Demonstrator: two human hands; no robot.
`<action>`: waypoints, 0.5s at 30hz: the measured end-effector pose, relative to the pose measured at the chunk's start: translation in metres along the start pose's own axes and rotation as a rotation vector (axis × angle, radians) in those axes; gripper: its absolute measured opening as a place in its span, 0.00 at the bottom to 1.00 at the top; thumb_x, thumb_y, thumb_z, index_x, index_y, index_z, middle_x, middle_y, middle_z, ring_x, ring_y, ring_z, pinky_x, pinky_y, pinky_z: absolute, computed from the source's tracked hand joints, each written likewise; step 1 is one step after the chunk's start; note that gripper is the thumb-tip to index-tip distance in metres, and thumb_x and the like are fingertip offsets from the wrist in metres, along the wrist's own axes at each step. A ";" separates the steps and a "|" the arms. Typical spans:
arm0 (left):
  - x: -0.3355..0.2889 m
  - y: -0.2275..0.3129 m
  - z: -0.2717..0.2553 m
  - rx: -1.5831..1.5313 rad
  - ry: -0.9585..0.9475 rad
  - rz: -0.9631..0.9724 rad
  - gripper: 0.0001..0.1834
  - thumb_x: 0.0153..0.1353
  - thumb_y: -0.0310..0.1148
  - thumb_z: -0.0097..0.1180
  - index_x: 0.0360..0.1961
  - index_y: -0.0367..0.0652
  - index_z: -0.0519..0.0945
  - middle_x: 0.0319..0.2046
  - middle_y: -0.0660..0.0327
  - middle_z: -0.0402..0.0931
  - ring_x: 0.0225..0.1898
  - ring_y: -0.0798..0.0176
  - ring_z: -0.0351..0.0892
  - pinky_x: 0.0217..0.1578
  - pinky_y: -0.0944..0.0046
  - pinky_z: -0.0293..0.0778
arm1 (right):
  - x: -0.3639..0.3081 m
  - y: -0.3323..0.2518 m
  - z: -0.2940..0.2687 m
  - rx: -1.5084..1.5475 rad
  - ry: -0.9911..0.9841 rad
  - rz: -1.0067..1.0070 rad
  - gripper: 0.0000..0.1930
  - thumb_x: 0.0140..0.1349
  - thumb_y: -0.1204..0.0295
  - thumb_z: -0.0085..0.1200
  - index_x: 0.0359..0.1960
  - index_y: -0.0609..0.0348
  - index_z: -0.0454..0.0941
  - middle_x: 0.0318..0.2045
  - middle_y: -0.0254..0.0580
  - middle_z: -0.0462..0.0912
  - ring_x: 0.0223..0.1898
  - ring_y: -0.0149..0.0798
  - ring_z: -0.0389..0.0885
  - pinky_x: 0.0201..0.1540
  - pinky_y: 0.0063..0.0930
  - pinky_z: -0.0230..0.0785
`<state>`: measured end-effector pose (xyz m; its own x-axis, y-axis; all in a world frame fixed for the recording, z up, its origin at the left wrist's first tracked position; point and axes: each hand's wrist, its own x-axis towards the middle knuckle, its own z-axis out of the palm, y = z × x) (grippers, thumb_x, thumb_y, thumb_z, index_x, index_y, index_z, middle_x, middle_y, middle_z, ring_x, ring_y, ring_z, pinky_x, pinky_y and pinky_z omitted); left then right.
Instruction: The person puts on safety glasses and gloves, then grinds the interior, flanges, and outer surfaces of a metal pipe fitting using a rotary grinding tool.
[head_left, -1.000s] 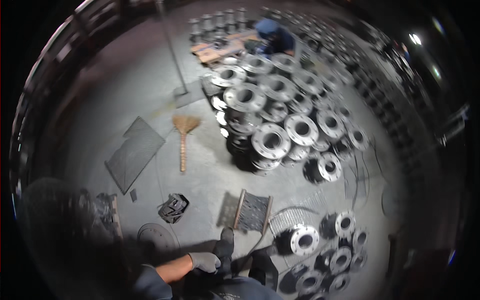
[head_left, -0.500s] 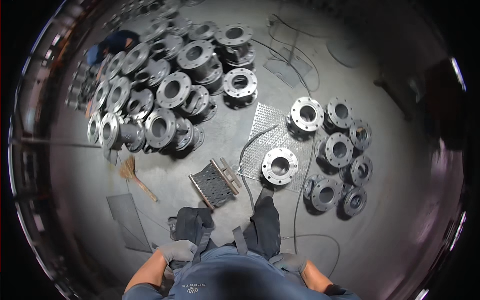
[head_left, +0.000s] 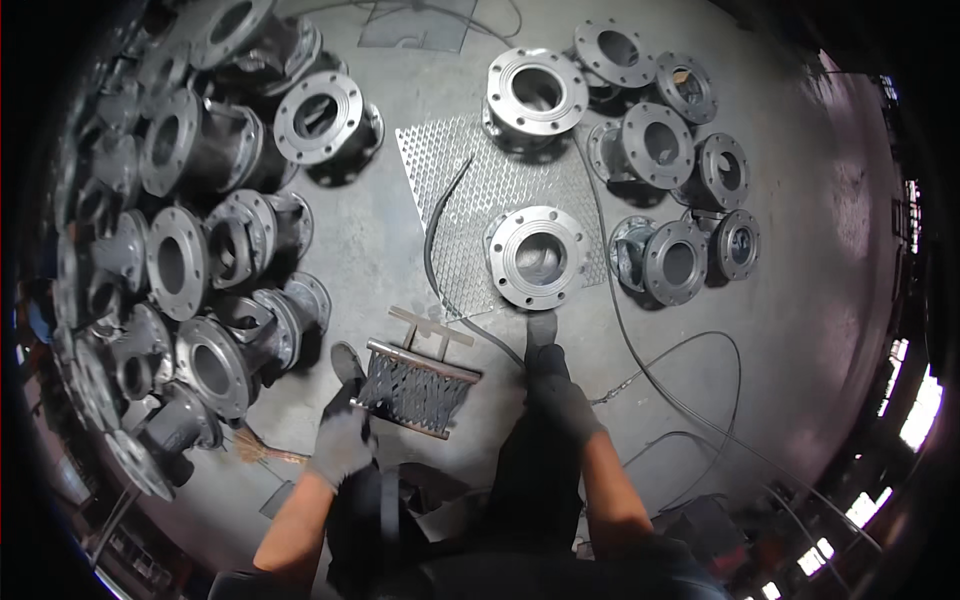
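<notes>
My left hand (head_left: 342, 446), in a light grey glove, is low over my left leg, beside the end of a small metal stool (head_left: 415, 392) with a mesh top. Its fingers look loosely apart, with nothing seen in them. Against my right lower leg lies my right hand (head_left: 566, 408), in a darker grey glove; its fingers blend into the dark trousers. Just beyond my right shoe (head_left: 541, 326) a flanged metal fitting (head_left: 512, 282) stands upright on a perforated metal plate (head_left: 452, 215). Another flanged fitting (head_left: 505, 113) stands at the plate's far edge.
Many flanged fittings (head_left: 180, 262) crowd the floor at the left. A smaller group of fittings (head_left: 655, 150) stands at the right. Cables (head_left: 432, 250) cross the plate and floor. A straw broom (head_left: 262, 446) lies behind my left hand; a flat metal sheet (head_left: 415, 25) is at the far side.
My view has moved lower and forward, so the fittings look nearer. Both hands have moved from beside my hips down and forward to my lower legs. The fitting before my right shoe still stands there.
</notes>
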<state>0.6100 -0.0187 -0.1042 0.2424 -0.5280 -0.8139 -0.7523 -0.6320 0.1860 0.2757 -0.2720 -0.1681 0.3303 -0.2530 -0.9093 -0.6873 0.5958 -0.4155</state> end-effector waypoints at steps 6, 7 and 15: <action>0.175 0.001 0.055 0.054 0.221 0.399 0.43 0.54 0.48 0.74 0.69 0.42 0.75 0.66 0.48 0.74 0.73 0.41 0.66 0.74 0.34 0.57 | 0.208 0.013 0.069 -0.546 0.182 -0.161 0.21 0.73 0.53 0.48 0.49 0.56 0.86 0.49 0.62 0.88 0.54 0.66 0.84 0.59 0.50 0.76; 0.195 0.003 0.070 0.074 0.229 0.452 0.42 0.55 0.51 0.73 0.68 0.44 0.76 0.68 0.48 0.73 0.74 0.40 0.64 0.74 0.32 0.56 | 0.247 0.020 0.068 -0.585 0.265 -0.139 0.22 0.73 0.54 0.50 0.53 0.56 0.85 0.53 0.64 0.87 0.57 0.65 0.84 0.62 0.49 0.75; 0.255 -0.022 0.154 0.174 0.003 0.473 0.24 0.64 0.42 0.61 0.59 0.45 0.82 0.50 0.52 0.85 0.55 0.39 0.82 0.58 0.41 0.74 | 0.432 -0.050 0.130 -0.736 0.477 -0.262 0.38 0.63 0.56 0.69 0.68 0.70 0.72 0.58 0.71 0.83 0.60 0.66 0.83 0.64 0.50 0.76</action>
<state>0.5937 -0.0521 -0.4007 -0.1480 -0.7354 -0.6613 -0.8714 -0.2193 0.4389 0.5368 -0.3121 -0.5377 0.3440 -0.6968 -0.6294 -0.9211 -0.1201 -0.3704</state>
